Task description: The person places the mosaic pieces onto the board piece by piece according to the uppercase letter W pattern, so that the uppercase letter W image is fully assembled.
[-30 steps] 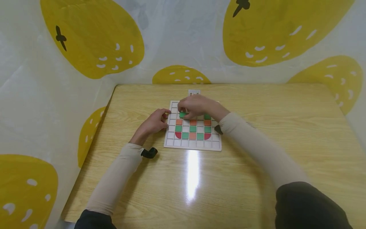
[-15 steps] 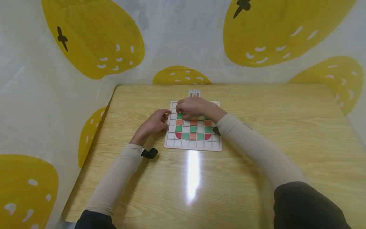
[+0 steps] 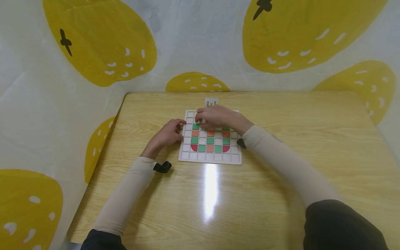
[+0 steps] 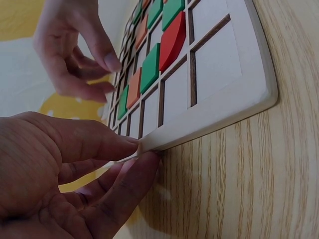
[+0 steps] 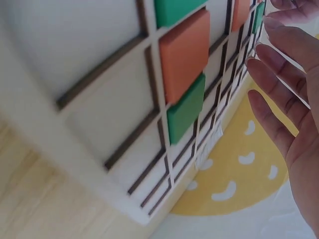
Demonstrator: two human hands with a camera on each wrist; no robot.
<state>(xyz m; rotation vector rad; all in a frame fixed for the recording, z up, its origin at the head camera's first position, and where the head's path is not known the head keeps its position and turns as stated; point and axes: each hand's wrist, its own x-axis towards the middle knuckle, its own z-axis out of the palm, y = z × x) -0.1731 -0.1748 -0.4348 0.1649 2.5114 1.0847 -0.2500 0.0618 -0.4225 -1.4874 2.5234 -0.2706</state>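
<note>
A white grid board (image 3: pixel 201 156) with wooden square cells lies on the table. Green, orange and red tiles sit in several cells, among them a rounded red tile (image 4: pixel 173 42). At the board's left edge, my left hand (image 3: pixel 168 132) pinches the rim between thumb and finger, as the left wrist view shows. My right hand (image 3: pixel 217 116) hovers over the upper left part of the board, its fingertips just beyond a green tile (image 3: pixel 196 126) lying in its cell. In the right wrist view, the right fingers (image 5: pixel 279 94) are spread loosely with nothing between them.
Behind the board lies a small printed grid card (image 3: pixel 211 101), partly covered by the right hand. The wooden table (image 3: pixel 265 194) ends at a fabric wall (image 3: pixel 200 45) printed with big yellow fruit. A black wrist mount (image 3: pixel 163 167) sticks out by the left cuff.
A second ago the right hand held a green tile tilted over the upper left cell. That tile now lies flat in the cell, released. The left hand stays at the board's edge.
</note>
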